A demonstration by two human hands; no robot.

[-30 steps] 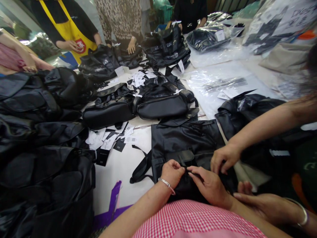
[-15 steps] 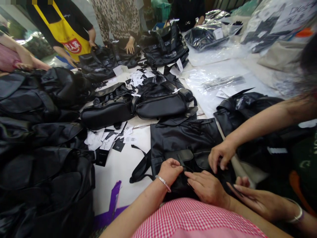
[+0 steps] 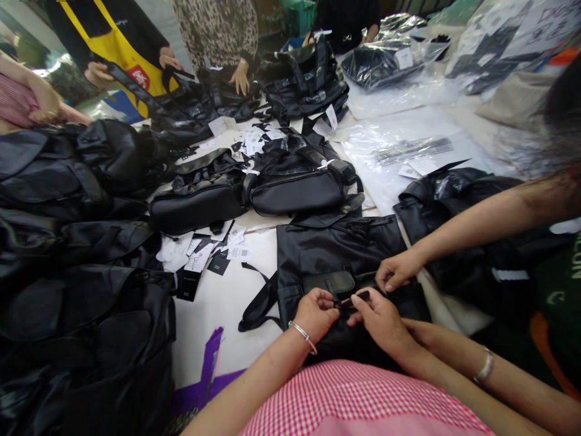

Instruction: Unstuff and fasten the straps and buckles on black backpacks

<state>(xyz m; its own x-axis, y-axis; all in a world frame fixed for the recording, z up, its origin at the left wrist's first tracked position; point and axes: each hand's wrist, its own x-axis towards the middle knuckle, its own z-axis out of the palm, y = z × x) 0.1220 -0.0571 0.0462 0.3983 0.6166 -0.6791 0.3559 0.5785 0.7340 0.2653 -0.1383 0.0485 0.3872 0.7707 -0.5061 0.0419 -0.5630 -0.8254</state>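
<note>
My right hand (image 3: 379,318): thumb and fingers pinched on a small dark strip (image 3: 363,295), which pokes up past the fingertips. My left hand (image 3: 316,318): fingers curled in toward the thumb, tips just left of the strip; can't tell if they grip it too, too small and dark. Black bag (image 3: 336,248) lies flat right under both my hands, most of it reaching out beyond them. Its flap (image 3: 333,281) sits just past my left fingertips. Loose strap (image 3: 258,304) off the bag, left of my left hand. Bracelet (image 3: 303,337) on my left wrist. Co-worker's hand (image 3: 397,270) on the bag, just beyond my right hand, fingers bent. Another bangled forearm (image 3: 481,363) comes in from my right, its hand hidden behind mine. Paper tags (image 3: 200,257) farther out, left of my left hand; bag pile (image 3: 113,339) well left of it.
</note>
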